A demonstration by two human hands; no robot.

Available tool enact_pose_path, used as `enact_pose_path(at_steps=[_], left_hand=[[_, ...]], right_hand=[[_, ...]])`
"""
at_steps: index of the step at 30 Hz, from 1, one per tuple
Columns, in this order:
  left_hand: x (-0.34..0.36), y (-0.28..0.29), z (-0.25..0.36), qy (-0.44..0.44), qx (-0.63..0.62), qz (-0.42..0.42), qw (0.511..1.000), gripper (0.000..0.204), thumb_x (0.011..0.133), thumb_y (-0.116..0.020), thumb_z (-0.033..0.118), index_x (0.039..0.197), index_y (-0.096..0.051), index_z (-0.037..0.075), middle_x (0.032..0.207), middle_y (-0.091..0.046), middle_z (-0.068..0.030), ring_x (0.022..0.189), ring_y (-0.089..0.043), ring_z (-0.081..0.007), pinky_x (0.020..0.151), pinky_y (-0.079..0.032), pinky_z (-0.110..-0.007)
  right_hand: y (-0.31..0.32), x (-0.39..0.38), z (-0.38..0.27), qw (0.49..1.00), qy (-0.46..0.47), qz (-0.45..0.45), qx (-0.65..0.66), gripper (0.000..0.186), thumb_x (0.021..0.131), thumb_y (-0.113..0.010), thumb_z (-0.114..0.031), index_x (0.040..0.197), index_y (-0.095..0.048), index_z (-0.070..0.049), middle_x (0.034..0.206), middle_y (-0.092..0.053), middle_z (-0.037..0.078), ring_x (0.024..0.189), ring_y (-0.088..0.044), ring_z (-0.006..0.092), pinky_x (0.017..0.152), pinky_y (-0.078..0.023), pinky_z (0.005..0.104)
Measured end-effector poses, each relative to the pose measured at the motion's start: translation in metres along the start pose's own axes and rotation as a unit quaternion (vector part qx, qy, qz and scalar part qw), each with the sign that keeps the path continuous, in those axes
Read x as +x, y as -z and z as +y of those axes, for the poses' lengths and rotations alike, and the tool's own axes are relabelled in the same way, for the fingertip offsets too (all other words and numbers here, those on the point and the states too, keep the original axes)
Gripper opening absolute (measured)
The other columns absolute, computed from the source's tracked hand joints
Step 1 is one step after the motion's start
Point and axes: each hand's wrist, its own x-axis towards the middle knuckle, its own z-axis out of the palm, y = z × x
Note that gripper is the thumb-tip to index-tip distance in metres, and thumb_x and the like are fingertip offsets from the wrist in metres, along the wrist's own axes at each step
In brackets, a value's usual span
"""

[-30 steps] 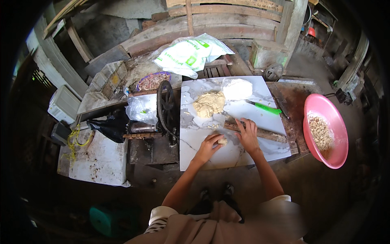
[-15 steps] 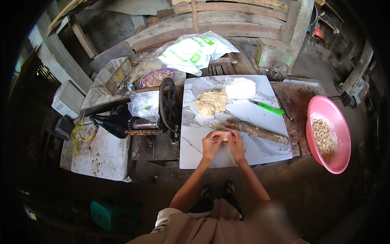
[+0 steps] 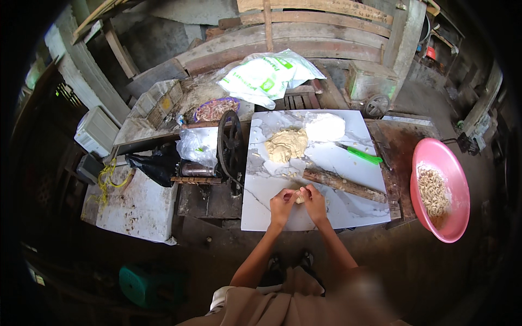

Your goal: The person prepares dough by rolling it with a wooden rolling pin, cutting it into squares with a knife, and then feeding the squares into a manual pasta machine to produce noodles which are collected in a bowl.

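Observation:
My left hand and my right hand meet over the near part of a marble-patterned board. Between their fingertips they pinch a small piece of pale dough, partly hidden by the fingers. Just beyond them a wooden rolling stick lies slanted across the board. Farther back rests a large lump of dough, beside a mound of white flour. A knife with a green handle lies to the right, its blade toward the flour.
A pink basin with many small dough pieces stands at the right. Left of the board is a machine with a dark wheel. Behind lie a white and green sack and a purple-rimmed basket. A green stool stands lower left.
Both hands remain together around the small dough piece, with their fingers slightly shifted. The whole scene sits a little lower in the picture.

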Motion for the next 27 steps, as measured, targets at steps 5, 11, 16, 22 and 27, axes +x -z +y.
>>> enact_pose_path(at_steps=[5, 11, 16, 22, 27], left_hand=[[0.001, 0.007, -0.006, -0.093, 0.174, -0.013, 0.98, 0.027, 0.08, -0.073, 0.019, 0.098, -0.065, 0.001, 0.084, -0.066, -0.0113, 0.082, -0.064, -0.0199, 0.074, -0.051, -0.029], [0.009, 0.018, -0.009, -0.044, 0.045, -0.104, 0.993, 0.039, 0.073, -0.077, 0.02, 0.105, -0.062, 0.003, 0.095, -0.062, -0.0127, 0.081, -0.061, -0.0252, 0.077, -0.049, -0.037], [0.008, 0.018, 0.007, -0.001, 0.294, -0.092, 0.951, 0.063, 0.071, -0.077, 0.031, 0.124, -0.049, 0.013, 0.111, -0.055, -0.007, 0.103, -0.049, -0.0255, 0.085, -0.035, -0.045], [0.007, 0.014, 0.006, 0.048, 0.341, -0.128, 0.93, 0.069, 0.073, -0.074, 0.035, 0.13, -0.04, 0.016, 0.12, -0.046, -0.0078, 0.112, -0.039, -0.0278, 0.087, -0.028, -0.048], [-0.011, 0.012, 0.003, -0.048, 0.368, -0.093, 0.924, 0.066, 0.081, -0.066, 0.033, 0.136, -0.035, 0.012, 0.126, -0.043, -0.0101, 0.116, -0.038, -0.0275, 0.093, -0.026, -0.053]], right_hand=[[0.008, 0.0, 0.011, 0.994, 0.076, -0.014, -0.076, 0.02, 0.086, -0.065, -0.017, 0.097, -0.063, -0.001, 0.088, -0.062, 0.015, 0.076, -0.062, 0.0224, 0.067, -0.05, 0.0337], [0.013, 0.005, 0.016, 0.994, 0.001, -0.096, 0.048, 0.023, 0.08, -0.07, -0.015, 0.095, -0.062, 0.0, 0.085, -0.061, 0.014, 0.074, -0.062, 0.0205, 0.065, -0.049, 0.0316], [0.007, 0.012, 0.017, 0.994, -0.014, -0.107, 0.033, 0.02, 0.079, -0.071, -0.013, 0.089, -0.06, 0.0, 0.081, -0.062, 0.013, 0.071, -0.061, 0.0196, 0.064, -0.048, 0.0309], [0.004, 0.02, 0.014, 0.992, -0.022, -0.12, -0.028, 0.022, 0.078, -0.07, -0.017, 0.087, -0.058, -0.001, 0.083, -0.059, 0.016, 0.075, -0.06, 0.0308, 0.065, -0.047, 0.0393], [0.009, 0.017, -0.006, 0.99, -0.049, -0.122, -0.056, 0.017, 0.083, -0.064, -0.015, 0.094, -0.057, -0.003, 0.093, -0.057, 0.016, 0.083, -0.058, 0.037, 0.07, -0.047, 0.0442]])
